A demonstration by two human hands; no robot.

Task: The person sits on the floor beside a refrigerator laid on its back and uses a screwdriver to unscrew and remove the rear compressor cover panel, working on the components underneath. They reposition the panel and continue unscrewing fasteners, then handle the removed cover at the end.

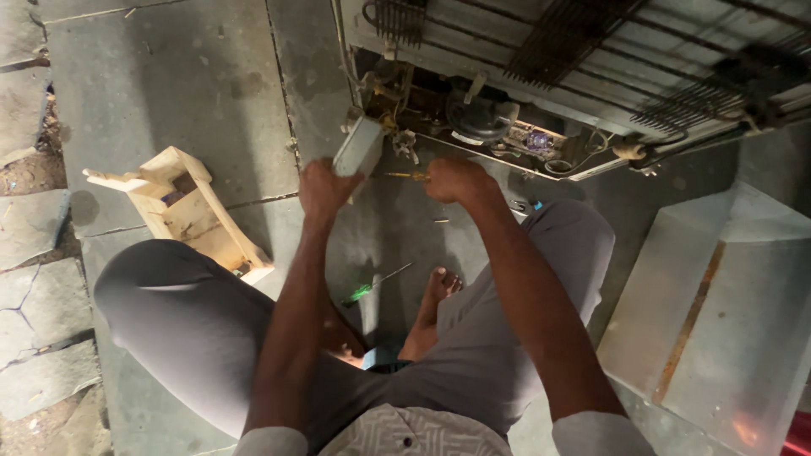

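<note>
Stone floor — left hand clamped on grey box, right hand gripping yellow screwdriver — fridge underside ahead.

wooden box left, open floor beyond

No packages, signs or screens are visible in the head view. No label can be identified with certainty: a small purple-and-white patch sits in the open compartment at the base of the appliance, right of the black round component, but it is too blurred to classify.
</note>
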